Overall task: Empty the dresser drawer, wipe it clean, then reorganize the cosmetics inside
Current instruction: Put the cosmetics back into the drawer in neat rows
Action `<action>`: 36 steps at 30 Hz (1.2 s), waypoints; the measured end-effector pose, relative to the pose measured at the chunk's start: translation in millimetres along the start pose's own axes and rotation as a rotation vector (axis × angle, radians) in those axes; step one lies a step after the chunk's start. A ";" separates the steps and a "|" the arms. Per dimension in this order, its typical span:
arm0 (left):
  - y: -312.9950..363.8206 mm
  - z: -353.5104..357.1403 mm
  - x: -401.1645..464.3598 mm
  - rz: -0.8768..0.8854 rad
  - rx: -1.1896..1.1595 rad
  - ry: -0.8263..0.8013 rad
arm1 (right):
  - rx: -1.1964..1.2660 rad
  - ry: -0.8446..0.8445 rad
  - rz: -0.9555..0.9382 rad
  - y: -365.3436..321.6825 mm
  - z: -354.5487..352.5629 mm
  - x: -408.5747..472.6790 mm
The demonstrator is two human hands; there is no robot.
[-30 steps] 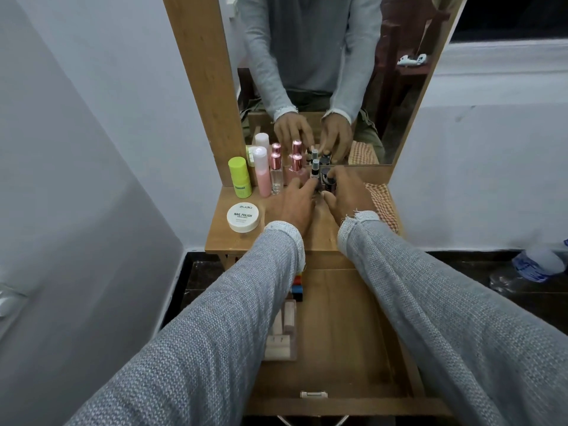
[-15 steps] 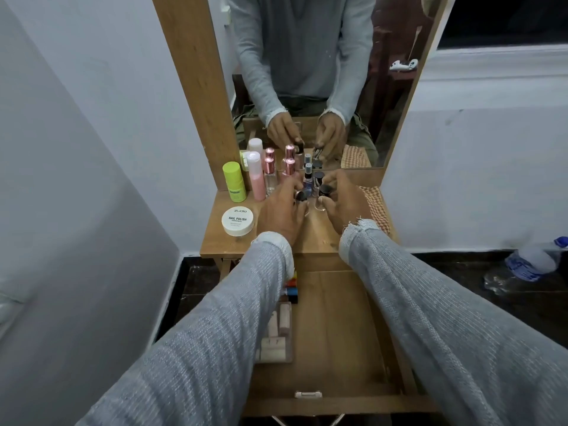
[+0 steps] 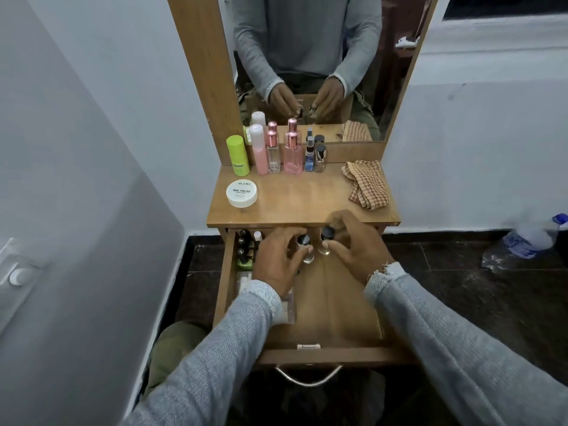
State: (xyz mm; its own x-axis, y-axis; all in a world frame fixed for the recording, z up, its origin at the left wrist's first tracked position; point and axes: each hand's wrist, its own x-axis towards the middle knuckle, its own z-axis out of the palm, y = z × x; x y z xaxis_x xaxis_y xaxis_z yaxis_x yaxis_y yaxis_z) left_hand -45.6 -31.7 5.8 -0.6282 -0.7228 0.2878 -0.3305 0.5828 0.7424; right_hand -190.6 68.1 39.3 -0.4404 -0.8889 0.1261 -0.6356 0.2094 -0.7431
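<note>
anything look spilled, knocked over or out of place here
Nothing spilled or toppled. The bottles by the mirror stand upright. The checked orange cloth lies crumpled on the wooden dresser top, and a clear plastic water bottle lies on its side on the dark floor, the only thing out of place.

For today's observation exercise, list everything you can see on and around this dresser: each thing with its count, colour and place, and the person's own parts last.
Green tube: one, dresser top, back left.
Pink bottles: two, back row.
Clear bottle: one, rose cap, between them.
Small polish bottles: two, back row, right end.
Nail polish remover jar: one, white, front left of top.
Checked cloth: one, orange and cream, right of top.
Drawer: one, wooden, open; small items along left side.
Plastic bottle: one, clear, floor at right.
Left hand: pinches a dark-capped bottle.
Right hand: pinches another bottle.
</note>
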 end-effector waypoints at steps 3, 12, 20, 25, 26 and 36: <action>-10.7 18.3 -10.8 -0.091 0.002 -0.079 | -0.042 -0.044 0.091 15.8 16.4 -13.3; -25.5 41.3 13.7 -0.176 0.144 -0.141 | 0.005 -0.013 0.280 45.2 48.9 6.6; -31.7 46.8 31.0 -0.261 0.123 -0.127 | 0.016 0.020 0.267 62.8 63.6 21.6; -34.2 48.8 30.3 -0.285 0.101 -0.129 | 0.074 0.054 0.308 66.3 73.5 21.9; -34.4 48.3 28.9 -0.285 0.094 -0.135 | 0.085 0.059 0.324 66.4 74.3 22.1; -35.3 49.1 29.5 -0.371 0.255 -0.170 | 0.063 0.017 0.383 69.7 80.2 30.6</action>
State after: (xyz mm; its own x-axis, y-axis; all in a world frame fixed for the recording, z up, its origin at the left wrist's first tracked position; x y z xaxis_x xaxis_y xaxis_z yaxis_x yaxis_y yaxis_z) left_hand -87.1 -55.3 -41.6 -0.5342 -0.8408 -0.0876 -0.7032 0.3845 0.5981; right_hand -197.5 22.9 -61.4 -0.6486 -0.7446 -0.1579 -0.3834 0.4987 -0.7774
